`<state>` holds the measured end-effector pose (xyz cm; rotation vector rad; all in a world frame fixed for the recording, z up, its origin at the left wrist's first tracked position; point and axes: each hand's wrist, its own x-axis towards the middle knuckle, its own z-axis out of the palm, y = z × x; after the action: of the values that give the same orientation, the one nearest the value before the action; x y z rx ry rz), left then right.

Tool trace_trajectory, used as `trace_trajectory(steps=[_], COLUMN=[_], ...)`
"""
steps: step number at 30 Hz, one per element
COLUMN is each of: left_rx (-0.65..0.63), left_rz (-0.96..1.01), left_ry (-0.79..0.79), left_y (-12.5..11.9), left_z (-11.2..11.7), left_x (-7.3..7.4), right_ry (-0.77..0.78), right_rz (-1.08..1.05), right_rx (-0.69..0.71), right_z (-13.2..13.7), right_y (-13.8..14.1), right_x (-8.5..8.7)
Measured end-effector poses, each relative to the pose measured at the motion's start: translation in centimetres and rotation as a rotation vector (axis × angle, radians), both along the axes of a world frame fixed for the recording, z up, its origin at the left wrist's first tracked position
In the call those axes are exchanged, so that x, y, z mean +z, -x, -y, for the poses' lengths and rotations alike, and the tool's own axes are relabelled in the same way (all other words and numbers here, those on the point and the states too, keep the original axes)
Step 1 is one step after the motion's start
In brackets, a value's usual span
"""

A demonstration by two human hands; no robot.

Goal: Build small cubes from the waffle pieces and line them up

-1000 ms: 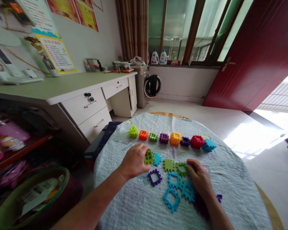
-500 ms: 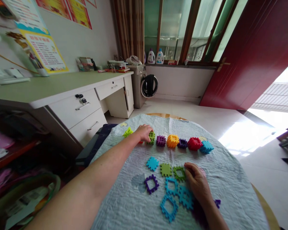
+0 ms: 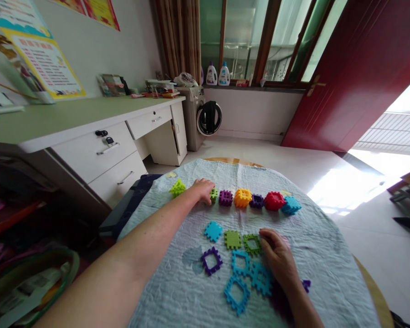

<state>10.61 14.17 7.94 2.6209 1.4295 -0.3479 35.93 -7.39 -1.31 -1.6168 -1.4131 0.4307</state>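
Observation:
My left hand [image 3: 203,190] reaches to the back row of blocks, its fingers closed round a green cube [image 3: 213,195] that it partly covers. To the right of that cube stand a purple cube [image 3: 226,198], a yellow block [image 3: 243,197], a dark purple cube [image 3: 257,201], a red block [image 3: 274,201] and a blue block [image 3: 291,206]. Left of the hand sits a lime-green spiky block [image 3: 177,187]. My right hand [image 3: 278,253] rests on the cloth, fingers loosely bent and apart, beside a green frame tile [image 3: 248,248]. Nothing shows in it.
Loose notched tiles lie in front: a solid blue tile [image 3: 213,231], a solid green tile [image 3: 233,239], a purple frame [image 3: 205,264] and several blue frames [image 3: 227,292]. Cloth covers the round table [image 3: 171,273]. Desk [image 3: 89,114] and washing machine [image 3: 193,118] stand beyond.
The view has shifted slightly. My left hand covers more of the green cube, and the red bit seen beside it earlier is now hidden. My right hand stays in place.

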Motion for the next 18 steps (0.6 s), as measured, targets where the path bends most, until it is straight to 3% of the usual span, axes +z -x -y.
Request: trace_trajectory(steps=[14,18], left_rx=[-0.003,0.013], left_rz=[0.081,0.155], left_ry=[0.025,-0.046], left_y=[0.6,0.8], left_z=[-0.9,0.2], left_x=[-1.4,-0.6], right_ry=[0.012,0.017], right_rz=[-0.032,-0.058], right_rx=[-0.001,0.001], right_z=[0.0,0.1], right_y=[0.1,0.2], right_x=[0.1,0.2])
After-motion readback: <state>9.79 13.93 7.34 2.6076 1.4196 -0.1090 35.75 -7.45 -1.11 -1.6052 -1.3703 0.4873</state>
